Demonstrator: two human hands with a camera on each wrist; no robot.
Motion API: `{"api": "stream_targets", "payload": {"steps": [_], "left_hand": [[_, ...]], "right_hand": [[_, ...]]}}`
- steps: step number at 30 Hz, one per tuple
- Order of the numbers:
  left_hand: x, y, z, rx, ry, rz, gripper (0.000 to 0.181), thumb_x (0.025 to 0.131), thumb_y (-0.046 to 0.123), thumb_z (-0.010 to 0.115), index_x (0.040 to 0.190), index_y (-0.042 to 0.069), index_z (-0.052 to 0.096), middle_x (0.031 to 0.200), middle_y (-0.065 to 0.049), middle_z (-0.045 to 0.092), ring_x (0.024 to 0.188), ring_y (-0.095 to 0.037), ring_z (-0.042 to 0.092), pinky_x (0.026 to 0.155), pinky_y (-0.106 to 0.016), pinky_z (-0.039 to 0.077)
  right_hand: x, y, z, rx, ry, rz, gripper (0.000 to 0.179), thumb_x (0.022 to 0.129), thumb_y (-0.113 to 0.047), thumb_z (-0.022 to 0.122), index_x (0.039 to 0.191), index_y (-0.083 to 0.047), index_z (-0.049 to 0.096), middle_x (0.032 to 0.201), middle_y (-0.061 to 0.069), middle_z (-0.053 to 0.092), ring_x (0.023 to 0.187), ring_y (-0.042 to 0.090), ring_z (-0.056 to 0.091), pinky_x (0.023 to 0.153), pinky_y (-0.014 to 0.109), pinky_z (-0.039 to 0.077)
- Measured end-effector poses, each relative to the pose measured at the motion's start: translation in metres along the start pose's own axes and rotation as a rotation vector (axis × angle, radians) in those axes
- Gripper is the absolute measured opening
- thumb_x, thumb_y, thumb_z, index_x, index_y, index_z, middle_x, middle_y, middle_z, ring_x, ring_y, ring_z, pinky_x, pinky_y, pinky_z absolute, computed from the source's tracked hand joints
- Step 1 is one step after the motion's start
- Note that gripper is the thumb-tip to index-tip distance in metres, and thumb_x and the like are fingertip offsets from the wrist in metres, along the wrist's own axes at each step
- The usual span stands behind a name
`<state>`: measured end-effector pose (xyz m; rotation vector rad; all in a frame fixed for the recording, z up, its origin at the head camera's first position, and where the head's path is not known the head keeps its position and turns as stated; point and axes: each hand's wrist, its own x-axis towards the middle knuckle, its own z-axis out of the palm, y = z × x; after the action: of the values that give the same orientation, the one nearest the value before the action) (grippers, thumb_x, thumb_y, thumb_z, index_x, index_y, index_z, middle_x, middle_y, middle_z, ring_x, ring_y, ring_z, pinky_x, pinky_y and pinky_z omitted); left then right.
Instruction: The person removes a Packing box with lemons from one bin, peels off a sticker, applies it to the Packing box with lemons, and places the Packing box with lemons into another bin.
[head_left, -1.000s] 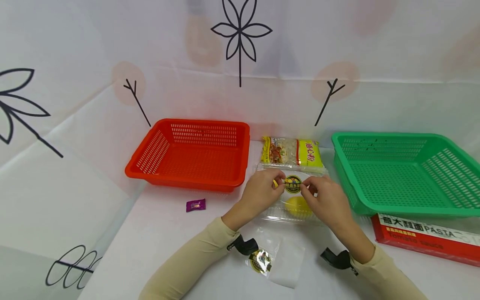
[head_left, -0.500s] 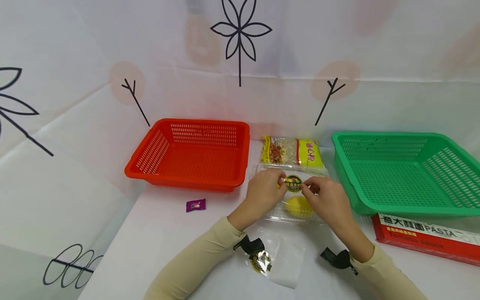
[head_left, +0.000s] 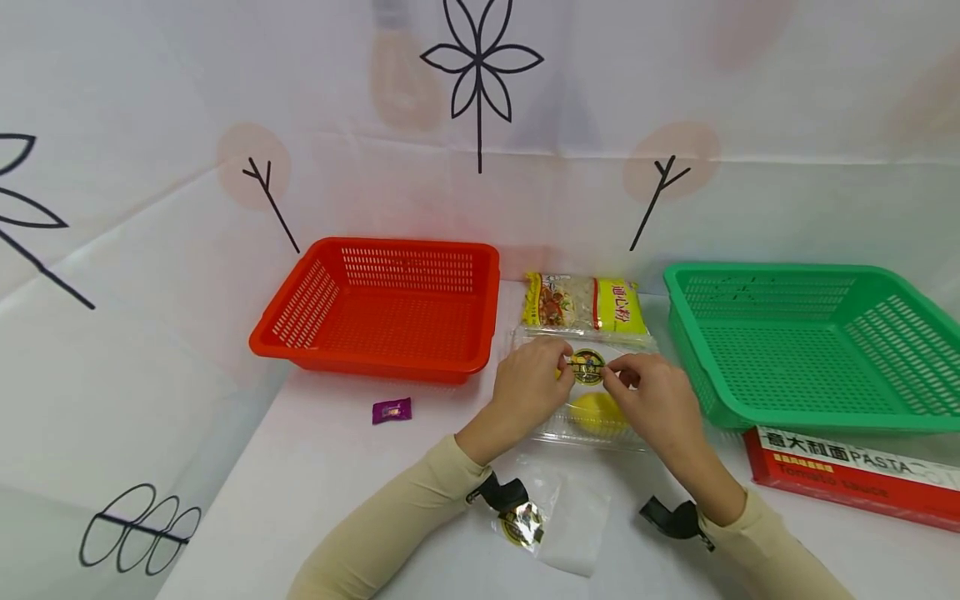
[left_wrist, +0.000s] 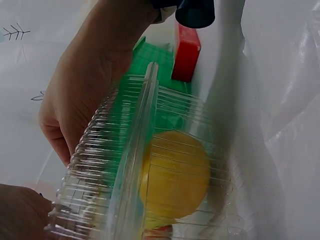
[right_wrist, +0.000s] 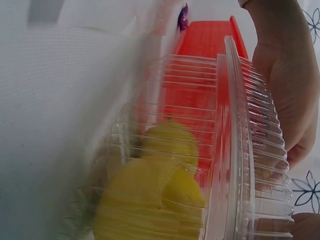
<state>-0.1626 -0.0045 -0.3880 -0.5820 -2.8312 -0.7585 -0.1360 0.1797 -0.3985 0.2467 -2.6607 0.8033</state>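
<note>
In the head view a clear plastic clamshell box (head_left: pixel 555 429) sits shut, with yellow fruit (head_left: pixel 597 412) inside. My left hand (head_left: pixel 525 383) and right hand (head_left: pixel 656 396) face each other above its lid. Between their fingertips lies a round black-and-gold sticker (head_left: pixel 587 367), each hand pinching one side of it close over the lid. The right wrist view has the fruit (right_wrist: pixel 150 200) behind the ribbed box wall. In the left wrist view a rounded yellow fruit (left_wrist: pixel 177 175) shows through the box (left_wrist: pixel 132 165), and the sticker is hidden.
A red basket (head_left: pixel 405 367) stands left, a green basket (head_left: pixel 697 375) right. A yellow food packet (head_left: pixel 581 304) lies behind the box. In front are a clear packet with another sticker (head_left: pixel 521 523) and white paper (head_left: pixel 576 525). A purple-wrapped candy (head_left: pixel 392 410) and red pasta box (head_left: pixel 855 479) flank them.
The left hand has shifted slightly right and the sticker has moved a little right with the fingers. The right hand has barely moved.
</note>
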Motion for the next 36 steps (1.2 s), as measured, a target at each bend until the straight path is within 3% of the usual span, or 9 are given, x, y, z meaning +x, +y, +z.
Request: {"api": "stream_targets", "payload": {"steps": [9,36], "left_hand": [[-0.0011,0.0005,0.0013,0.008,-0.001,-0.005,0.019,0.096,0.022,0.074,0.111,0.012,0.078,0.098,0.001,0.069,0.077,-0.012,0.062,0.057,-0.021,0.048],[-0.0044,-0.0003,0.0055,0.066,0.055,0.046,0.021,0.095,0.027,0.073,0.109,0.013,0.078,0.103,0.000,0.069,0.074,-0.017,0.064,0.053,-0.026,0.048]], "right_hand": [[-0.0007,-0.0001,0.0015,-0.010,0.022,-0.014,0.006,0.088,-0.007,0.079,0.088,-0.001,0.077,0.073,0.005,0.061,0.065,0.022,0.051,0.055,0.036,0.041],[-0.0024,-0.0014,0.0002,-0.028,0.014,-0.032,0.008,0.087,-0.008,0.079,0.092,-0.002,0.077,0.071,0.003,0.056,0.064,0.022,0.047,0.053,0.036,0.038]]}}
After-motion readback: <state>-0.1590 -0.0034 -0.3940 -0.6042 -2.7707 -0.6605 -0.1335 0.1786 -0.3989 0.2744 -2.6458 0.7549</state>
